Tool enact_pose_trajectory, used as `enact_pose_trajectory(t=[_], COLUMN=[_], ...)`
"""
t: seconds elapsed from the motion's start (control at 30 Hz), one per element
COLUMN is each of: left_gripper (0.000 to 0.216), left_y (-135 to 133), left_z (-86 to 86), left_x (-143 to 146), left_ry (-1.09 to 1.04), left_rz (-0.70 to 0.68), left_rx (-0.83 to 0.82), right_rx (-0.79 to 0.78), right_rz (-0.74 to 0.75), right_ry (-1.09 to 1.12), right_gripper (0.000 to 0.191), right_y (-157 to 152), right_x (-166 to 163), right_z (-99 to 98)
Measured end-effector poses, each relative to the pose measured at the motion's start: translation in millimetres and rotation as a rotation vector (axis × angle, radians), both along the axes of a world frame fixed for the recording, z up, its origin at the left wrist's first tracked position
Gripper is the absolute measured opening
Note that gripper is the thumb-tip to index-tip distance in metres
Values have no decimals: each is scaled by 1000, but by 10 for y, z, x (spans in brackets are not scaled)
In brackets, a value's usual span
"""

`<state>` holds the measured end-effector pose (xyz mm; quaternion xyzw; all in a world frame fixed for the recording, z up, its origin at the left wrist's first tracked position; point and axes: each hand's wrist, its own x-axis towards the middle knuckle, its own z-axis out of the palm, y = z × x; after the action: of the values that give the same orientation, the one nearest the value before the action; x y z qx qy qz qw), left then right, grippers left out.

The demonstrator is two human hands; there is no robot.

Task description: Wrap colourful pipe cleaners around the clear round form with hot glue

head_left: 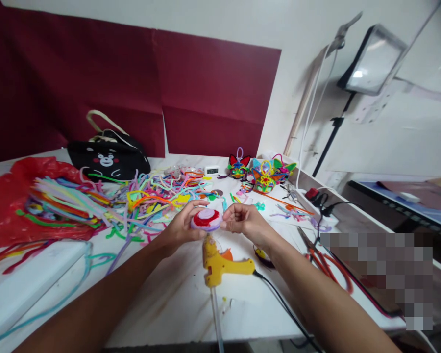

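My left hand (pixel 185 224) grips a round, coiled pipe-cleaner piece (pixel 207 220) by its left side. The piece has a lilac centre, a red ring and a lilac outer edge. On its right side, my right hand (pixel 240 219) has thumb and forefinger pinched together at the rim; whether a strand lies between them is too small to see. Just below lies a yellow hot glue gun (pixel 215 262), its nozzle pointing toward the piece and a clear glue stick (pixel 216 318) sticking out of its back. A dark round item (pixel 263 256) is partly hidden by my right forearm.
Loose pipe cleaners (pixel 158 193) are heaped at the left, beside a red plastic bag (pixel 7 211) and a black bag (pixel 108 159). Several finished cat-like ornaments (pixel 264 179) stand at the back. Orange-handled pliers (pixel 325 264) lie right. A black cord (pixel 279 296) runs from the glue gun.
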<state>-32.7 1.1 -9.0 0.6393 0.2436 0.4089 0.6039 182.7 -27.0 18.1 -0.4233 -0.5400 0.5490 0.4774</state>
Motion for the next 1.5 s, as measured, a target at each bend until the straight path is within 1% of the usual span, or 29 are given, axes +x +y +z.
enact_pose_trajectory(t=[0.13, 0.27, 0.63, 0.87, 1.0, 1.2, 1.33, 1.5], left_gripper=[73, 73, 73, 72, 66, 60, 55, 60], left_y=[4, 4, -10, -14, -7, -3, 18, 68], left_z=[-9, -7, 34, 43, 30, 26, 26, 25], left_x=[-11, -5, -16, -29, -33, -43, -61, -78], left_ry=[-15, -36, -65, -52, -35, -1, 8, 49], left_rz=[-12, -22, -40, -51, -69, -57, -45, 17], left_rx=[-7, -36, -55, -47, -54, -73, -29, -10], right_rx=[-3, -33, -113, -160, -164, -151, -135, -112], right_rz=[29, 73, 9, 131, 163, 152, 125, 68], right_ry=[27, 51, 55, 148, 188, 207, 196, 188], right_gripper=[32, 31, 44, 52, 53, 49, 49, 49], right_y=[12, 9, -1, -2, 4, 4, -9, 4], right_x=[3, 25, 27, 19, 15, 6, -1, -3], right_z=[-34, -25, -18, 2, -7, -20, -11, -31])
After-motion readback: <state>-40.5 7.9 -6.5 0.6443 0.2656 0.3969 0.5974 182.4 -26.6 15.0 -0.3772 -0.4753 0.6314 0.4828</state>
